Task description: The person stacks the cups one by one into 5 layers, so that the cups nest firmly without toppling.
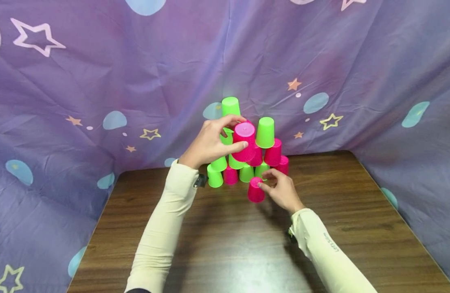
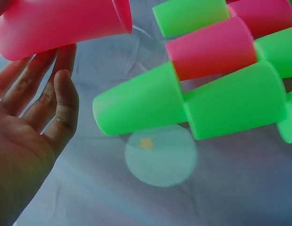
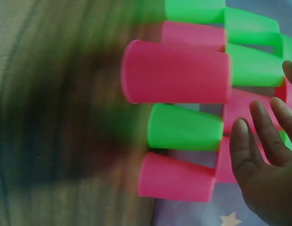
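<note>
My left hand (image 1: 211, 140) holds an upside-down pink cup (image 1: 246, 137) between thumb and fingers, raised in front of a stack of cups. In the left wrist view the fingers lie along one side of that pink cup (image 2: 66, 26). My right hand (image 1: 283, 191) is beside another upside-down pink cup (image 1: 255, 193), which stands on the table before the stack. In the right wrist view its fingers are spread, apart from that pink cup (image 3: 179, 73). Green and pink cups form the stack, with a green cup (image 1: 231, 106) highest; my left hand hides part of it.
The stack's bottom row includes a green cup (image 1: 215, 177) at the left end and a pink cup (image 1: 283, 165) at the right. Another green cup (image 1: 265, 132) sits high on the right. Behind the wooden table (image 1: 239, 248) hangs a purple patterned cloth (image 1: 166, 81).
</note>
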A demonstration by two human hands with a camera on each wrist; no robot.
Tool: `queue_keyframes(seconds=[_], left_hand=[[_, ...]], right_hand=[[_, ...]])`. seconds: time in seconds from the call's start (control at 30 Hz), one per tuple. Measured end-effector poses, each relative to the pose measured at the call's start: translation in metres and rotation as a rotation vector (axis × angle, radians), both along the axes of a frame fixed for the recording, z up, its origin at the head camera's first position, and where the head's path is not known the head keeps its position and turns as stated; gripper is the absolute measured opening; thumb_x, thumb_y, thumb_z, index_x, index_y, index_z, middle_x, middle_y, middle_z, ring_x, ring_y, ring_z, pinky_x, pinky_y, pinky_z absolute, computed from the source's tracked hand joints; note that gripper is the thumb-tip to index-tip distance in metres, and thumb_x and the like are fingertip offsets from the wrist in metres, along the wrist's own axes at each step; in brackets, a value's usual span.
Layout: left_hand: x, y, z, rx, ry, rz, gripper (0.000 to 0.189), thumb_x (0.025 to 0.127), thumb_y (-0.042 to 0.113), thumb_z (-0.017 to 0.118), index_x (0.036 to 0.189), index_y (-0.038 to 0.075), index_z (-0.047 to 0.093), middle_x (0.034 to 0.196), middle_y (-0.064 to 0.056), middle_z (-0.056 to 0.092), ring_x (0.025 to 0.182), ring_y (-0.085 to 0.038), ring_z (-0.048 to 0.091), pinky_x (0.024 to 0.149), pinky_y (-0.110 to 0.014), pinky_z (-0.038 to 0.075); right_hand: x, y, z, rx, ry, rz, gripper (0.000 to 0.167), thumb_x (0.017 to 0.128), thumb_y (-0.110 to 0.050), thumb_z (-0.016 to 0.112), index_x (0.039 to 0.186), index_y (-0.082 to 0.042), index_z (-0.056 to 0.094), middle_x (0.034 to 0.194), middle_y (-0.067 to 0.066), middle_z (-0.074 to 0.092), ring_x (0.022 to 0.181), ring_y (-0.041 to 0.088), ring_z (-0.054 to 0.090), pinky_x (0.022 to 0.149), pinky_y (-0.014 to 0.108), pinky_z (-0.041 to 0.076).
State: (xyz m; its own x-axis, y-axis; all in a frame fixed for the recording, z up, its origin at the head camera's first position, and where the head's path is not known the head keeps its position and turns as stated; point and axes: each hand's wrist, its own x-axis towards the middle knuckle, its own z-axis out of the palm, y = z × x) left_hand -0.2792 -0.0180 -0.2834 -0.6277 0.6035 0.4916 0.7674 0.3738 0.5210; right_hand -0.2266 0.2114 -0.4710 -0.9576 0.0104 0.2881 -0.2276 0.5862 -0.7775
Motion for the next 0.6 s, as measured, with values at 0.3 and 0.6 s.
queue_keyframes(seconds=[0.3, 0.6], left_hand=[[-0.018, 0.027, 0.029, -0.064, 0.102, 0.0, 0.046, 0.084, 0.027, 0.078, 0.124, 0.009, 0.065, 0.106, -0.003, 0.074, 0.093, -0.013, 0.066, 0.079, -0.028, 0.055], [-0.038, 0.044, 0.043, -0.116, 0.151, 0.083, 0.046, 0.086, 0.027, 0.077, 0.123, 0.004, 0.064, 0.109, -0.008, 0.074, 0.096, -0.018, 0.069, 0.091, -0.032, 0.055]], right_hand=[[-0.003, -0.001, -0.021, 0.048, -0.017, -0.058, 0.04, 0.079, -0.014, 0.082, 0.113, 0.0, 0.066, 0.11, 0.02, 0.073, 0.106, 0.037, 0.068, 0.09, 0.047, 0.054], [-0.008, -0.003, -0.029, 0.077, -0.023, -0.061, 0.046, 0.078, -0.016, 0.083, 0.116, 0.003, 0.064, 0.112, 0.023, 0.07, 0.108, 0.039, 0.066, 0.097, 0.051, 0.051]])
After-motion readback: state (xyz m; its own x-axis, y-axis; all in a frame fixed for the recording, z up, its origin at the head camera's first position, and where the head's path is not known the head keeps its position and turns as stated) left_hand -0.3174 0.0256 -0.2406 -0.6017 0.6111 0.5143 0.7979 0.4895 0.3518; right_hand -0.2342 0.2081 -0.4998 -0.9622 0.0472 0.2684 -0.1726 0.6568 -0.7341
